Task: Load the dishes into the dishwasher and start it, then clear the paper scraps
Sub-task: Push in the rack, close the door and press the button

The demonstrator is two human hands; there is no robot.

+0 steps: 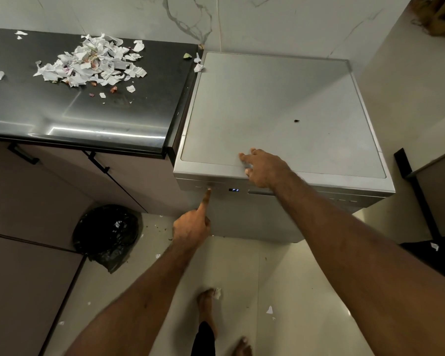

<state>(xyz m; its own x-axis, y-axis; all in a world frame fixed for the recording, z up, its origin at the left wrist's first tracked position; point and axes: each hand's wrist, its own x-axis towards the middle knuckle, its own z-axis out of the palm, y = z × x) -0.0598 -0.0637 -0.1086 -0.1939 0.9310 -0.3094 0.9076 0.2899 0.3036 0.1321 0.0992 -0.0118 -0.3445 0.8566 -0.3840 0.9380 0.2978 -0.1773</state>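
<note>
At 12 o'clock the dishwasher (280, 111) stands with its door closed and its display (233, 189) reading P3, so loading looks finished. The left hand (192, 228) presses a panel button (209, 188) with a straight forefinger, its other fingers curled on nothing. The right hand (265, 168) rests loosely spread on the machine's top edge, holding nothing. Starting seems the step in hand. The paper scraps (93, 61) lie heaped on the counter (75, 116) at 10 o'clock, with strays on the floor (319, 291) toward 5 o'clock and a black bin bag (107, 232) at 8 o'clock, so the clearing is not yet begun.
</note>
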